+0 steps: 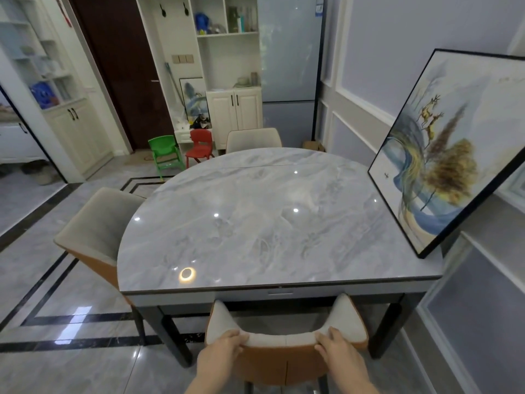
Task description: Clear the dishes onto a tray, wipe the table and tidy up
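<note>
A grey marble-look table (pixel 255 223) with a rounded left side fills the middle of the view; its glossy top carries no dishes. Against its near edge stands a grey and orange chair (pixel 284 339), seat under the table. My left hand (pixel 224 351) grips the left part of the chair's backrest top. My right hand (pixel 338 351) grips the right part of the same backrest.
A large framed painting (pixel 449 155) leans on the wall with its lower edge on the table's right side. Grey chairs stand at the left (pixel 99 226) and far end (pixel 254 139). Small green (pixel 164 155) and red (pixel 200 146) chairs sit beyond, near white cabinets.
</note>
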